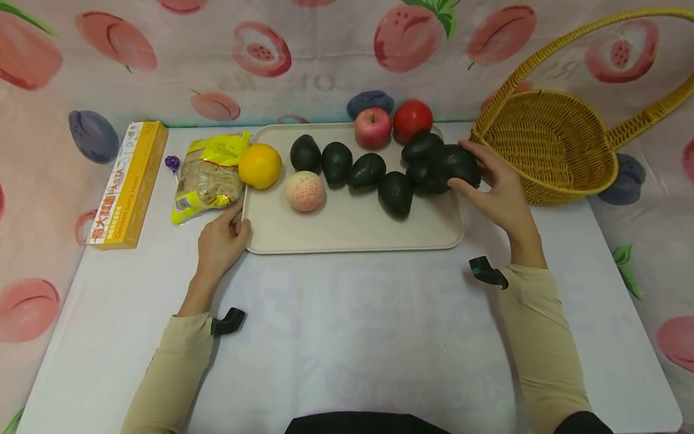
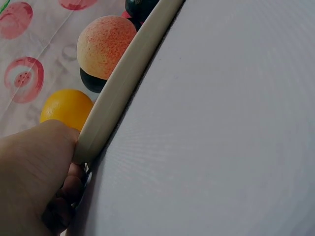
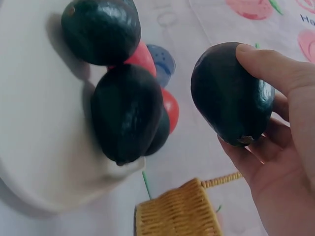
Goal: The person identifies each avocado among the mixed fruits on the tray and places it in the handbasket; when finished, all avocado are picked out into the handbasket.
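White table [image 1: 352,337], "Chicken curry sauce" box [image 1: 130,187], left hand [image 1: 221,242] pinching tray [image 1: 347,234], right hand [image 1: 497,191] avocado [image 3: 226,96]

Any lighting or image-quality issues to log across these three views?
Head view: soft shadow beside the left sleeve; left wrist view: faint banding on the white tabletop, and the lower fingers of the left hand sit in shadow; right wrist view: glare on the held avocado, soft shadows on the tray.
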